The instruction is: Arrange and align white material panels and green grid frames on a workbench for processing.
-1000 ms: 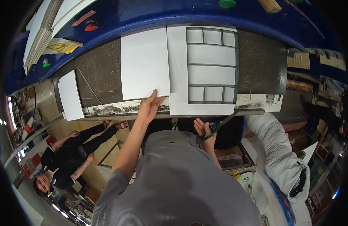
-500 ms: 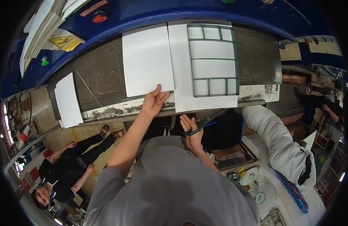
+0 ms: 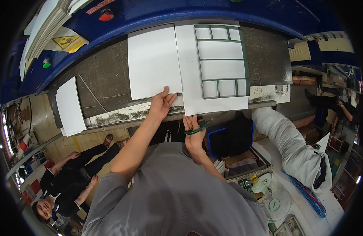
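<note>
Two flat white card sheets lie on the dark grey workbench (image 3: 107, 74), the left hand (image 3: 161, 104) pinching the plain sheet (image 3: 153, 61) at the bench's near edge, the right hand (image 3: 194, 131) closed on green-handled scissors (image 3: 201, 125), probably lining up before cutting.

Three white sheets (image 3: 154, 61); one green-handled scissors (image 3: 197, 128); two fans (image 3: 277, 200).
</note>
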`<action>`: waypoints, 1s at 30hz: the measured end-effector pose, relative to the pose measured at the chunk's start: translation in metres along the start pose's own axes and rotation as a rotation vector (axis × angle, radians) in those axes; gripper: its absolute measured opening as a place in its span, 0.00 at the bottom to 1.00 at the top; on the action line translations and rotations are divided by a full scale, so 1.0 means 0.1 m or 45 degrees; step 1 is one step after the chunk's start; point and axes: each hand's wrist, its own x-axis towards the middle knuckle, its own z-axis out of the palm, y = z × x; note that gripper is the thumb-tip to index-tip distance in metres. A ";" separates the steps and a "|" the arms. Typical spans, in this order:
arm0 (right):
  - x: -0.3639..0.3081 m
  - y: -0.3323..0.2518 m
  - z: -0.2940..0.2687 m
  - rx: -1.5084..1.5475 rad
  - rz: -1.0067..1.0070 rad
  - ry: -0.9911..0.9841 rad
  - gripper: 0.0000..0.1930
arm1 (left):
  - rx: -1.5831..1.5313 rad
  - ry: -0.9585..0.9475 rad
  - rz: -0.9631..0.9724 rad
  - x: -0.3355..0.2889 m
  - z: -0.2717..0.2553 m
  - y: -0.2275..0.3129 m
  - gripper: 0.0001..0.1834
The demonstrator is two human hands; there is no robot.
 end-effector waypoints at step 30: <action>0.12 -0.12 -0.03 -0.818 -0.522 -0.045 0.19 | 0.087 0.120 0.147 0.03 -0.04 -0.02 0.11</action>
